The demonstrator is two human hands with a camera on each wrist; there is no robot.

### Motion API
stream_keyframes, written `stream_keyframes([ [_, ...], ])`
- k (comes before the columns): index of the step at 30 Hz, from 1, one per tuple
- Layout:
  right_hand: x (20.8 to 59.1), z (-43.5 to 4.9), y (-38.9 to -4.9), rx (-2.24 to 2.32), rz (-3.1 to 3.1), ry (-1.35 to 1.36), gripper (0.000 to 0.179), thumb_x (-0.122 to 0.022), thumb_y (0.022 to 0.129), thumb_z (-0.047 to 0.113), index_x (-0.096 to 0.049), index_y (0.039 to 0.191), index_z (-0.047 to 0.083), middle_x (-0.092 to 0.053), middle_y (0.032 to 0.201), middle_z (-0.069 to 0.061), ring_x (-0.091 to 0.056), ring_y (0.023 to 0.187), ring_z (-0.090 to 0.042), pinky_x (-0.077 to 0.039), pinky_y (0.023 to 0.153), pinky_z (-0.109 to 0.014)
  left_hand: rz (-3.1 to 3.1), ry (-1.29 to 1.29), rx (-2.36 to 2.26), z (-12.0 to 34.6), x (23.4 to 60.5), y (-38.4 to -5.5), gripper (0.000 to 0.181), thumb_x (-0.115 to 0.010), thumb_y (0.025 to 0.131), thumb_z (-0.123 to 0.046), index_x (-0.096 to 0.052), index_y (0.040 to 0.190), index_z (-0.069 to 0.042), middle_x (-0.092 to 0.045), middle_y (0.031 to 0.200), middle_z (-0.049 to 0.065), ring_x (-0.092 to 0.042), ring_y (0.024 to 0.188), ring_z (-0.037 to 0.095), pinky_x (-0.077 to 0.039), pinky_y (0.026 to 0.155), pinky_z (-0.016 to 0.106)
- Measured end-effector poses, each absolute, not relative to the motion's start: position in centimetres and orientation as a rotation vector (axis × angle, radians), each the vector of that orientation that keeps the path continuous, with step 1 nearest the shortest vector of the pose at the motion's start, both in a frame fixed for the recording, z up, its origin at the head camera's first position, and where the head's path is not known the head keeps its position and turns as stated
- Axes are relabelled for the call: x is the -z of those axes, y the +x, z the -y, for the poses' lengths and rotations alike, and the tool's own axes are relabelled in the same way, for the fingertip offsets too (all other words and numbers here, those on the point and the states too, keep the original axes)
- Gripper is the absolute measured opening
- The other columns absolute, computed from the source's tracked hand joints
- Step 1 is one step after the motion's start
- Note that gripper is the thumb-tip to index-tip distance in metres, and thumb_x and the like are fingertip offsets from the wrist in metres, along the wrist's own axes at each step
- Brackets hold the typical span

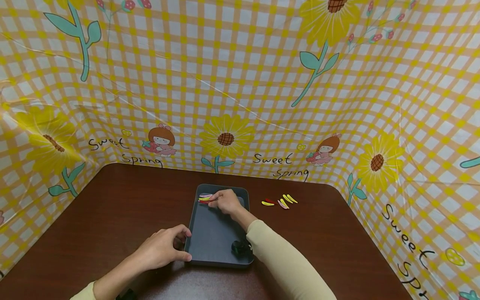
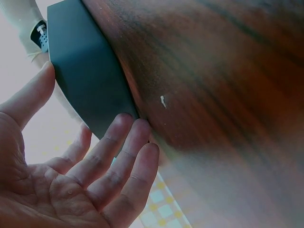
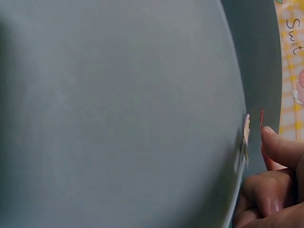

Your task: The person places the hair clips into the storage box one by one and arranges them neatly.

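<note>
A dark grey rectangular tray rests on the table. My left hand is at its near left side; the thumb and fingertips touch the outer wall and the fingers are loosely extended. My right hand reaches over the far part of the tray and pinches a thin red snap hair clip between thumb and forefinger. Beside it, several yellow, red and pink hair clips lie in a row at the tray's far left. The pinched clip's far end is hard to make out in the head view.
Right of the tray, several loose hair clips, yellow, red and pink, lie on the brown table. A checked cloth with sunflowers hangs round the table's back and sides. A dark wrist camera sits under the right forearm.
</note>
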State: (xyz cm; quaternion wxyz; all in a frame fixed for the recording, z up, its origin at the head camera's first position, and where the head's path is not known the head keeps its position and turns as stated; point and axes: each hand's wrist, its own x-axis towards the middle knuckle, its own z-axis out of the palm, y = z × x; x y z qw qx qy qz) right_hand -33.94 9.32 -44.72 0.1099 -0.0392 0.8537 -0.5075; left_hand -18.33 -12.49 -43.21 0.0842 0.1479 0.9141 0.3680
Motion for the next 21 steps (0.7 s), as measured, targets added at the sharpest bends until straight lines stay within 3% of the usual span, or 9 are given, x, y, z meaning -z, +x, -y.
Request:
stream_keyframes([
  [11,45.53,-8.99,-33.83,1.437,-2.58,-0.145,0.01,-0.079,0.087,0.01,-0.078,0.096,0.006,-0.068,0.077,-0.004,-0.034,0.043,-0.01,-0.027,0.042,-0.025,-2.72,0.443,-1.103,12.44,43.06,-18.3,0.052,-0.09,0.073,-0.036,-0.064,0.115,-0.019,-0.07,0.102,-0.001,-0.065,0.09,0.015,-0.051,0.074,0.043],
  [15,45.67,-8.88,-33.73,1.394,-2.649,-0.192,0.01,-0.08,0.086,0.012,-0.079,0.094,0.007,-0.073,0.102,-0.009,-0.053,0.066,-0.017,-0.035,0.051,-0.025,-2.722,0.438,-1.099,12.44,43.04,-18.29,0.052,-0.09,0.073,-0.036,-0.065,0.115,-0.019,-0.07,0.101,-0.002,-0.065,0.09,0.014,-0.051,0.074,0.043],
  [18,45.68,-8.75,-33.53,1.362,-2.696,-0.221,0.009,-0.081,0.085,0.012,-0.08,0.093,0.008,-0.071,0.115,-0.01,-0.057,0.089,-0.021,-0.04,0.06,-0.026,-2.722,0.437,-1.095,12.45,43.04,-18.27,0.052,-0.09,0.073,-0.036,-0.065,0.115,-0.019,-0.07,0.101,-0.002,-0.064,0.09,0.014,-0.051,0.074,0.043],
  [21,45.72,-8.63,-33.39,1.345,-2.715,-0.228,0.009,-0.081,0.085,0.011,-0.08,0.093,0.008,-0.071,0.115,-0.01,-0.057,0.09,-0.021,-0.04,0.062,-0.026,-2.721,0.437,-1.092,12.45,43.06,-18.27,0.052,-0.089,0.073,-0.037,-0.065,0.115,-0.019,-0.07,0.101,-0.002,-0.064,0.09,0.014,-0.051,0.074,0.043],
])
